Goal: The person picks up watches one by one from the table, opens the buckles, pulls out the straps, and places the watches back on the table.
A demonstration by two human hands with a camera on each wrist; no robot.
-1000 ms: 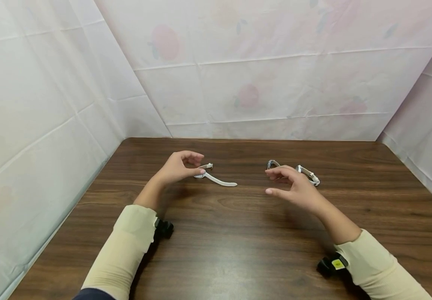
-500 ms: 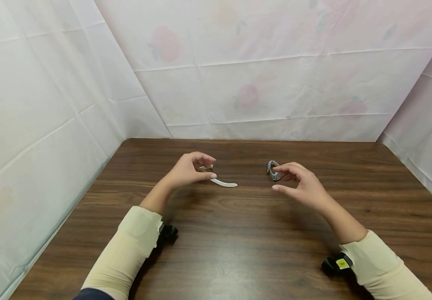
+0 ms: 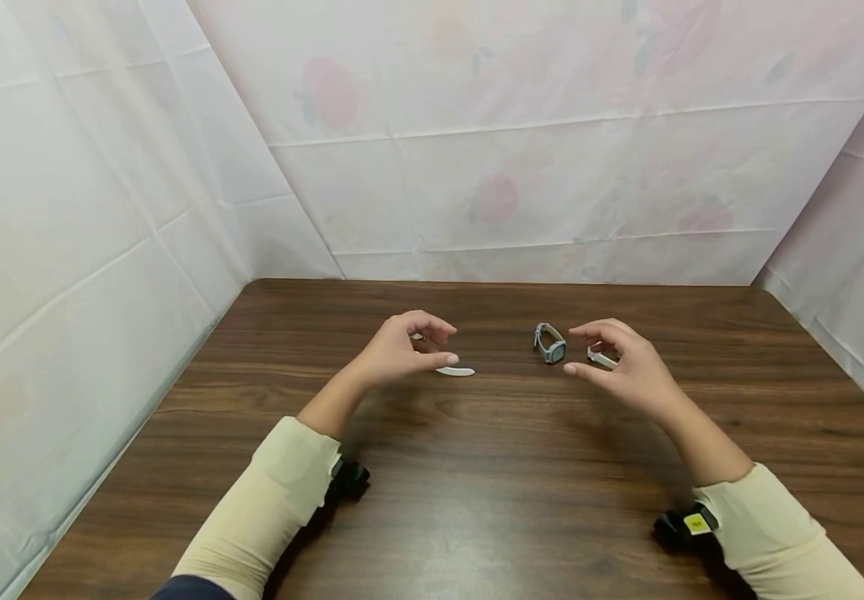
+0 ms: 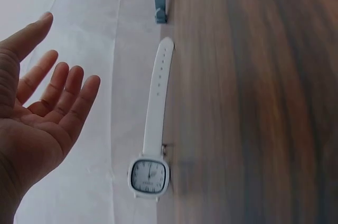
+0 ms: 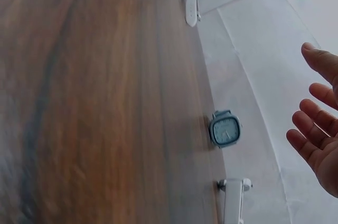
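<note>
Right now both of your hands hover just above the table [image 3: 476, 500] with nothing in them. Your left hand [image 3: 402, 350] has its fingers loosely spread and relaxed — the left wrist view shows an open palm [image 4: 37, 129] beside the white watch [image 4: 150, 174], close to it but not touching. That watch lies flat on the wood, face up, its strap [image 3: 456, 372] stretched out toward the middle of the table.

Your right hand [image 3: 626, 367] is likewise open, fingers gently curved and apart, gripping nothing. Just to its left the grey watch [image 3: 550, 343] rests on its edge on the table, clear of your fingertips; the right wrist view shows its square face [image 5: 224, 129] with a gap between it and your fingers [image 5: 311, 129]. A pale strap end [image 3: 602, 359] lies under the fingers of that hand — whether they touch it, you cannot tell from these views.

Compared with 0.5 s ago, your right hand has drawn away to the right, so the grey watch now stands fully in view. Your left hand has shifted slightly right and covers more of the white watch in the head view.
</note>
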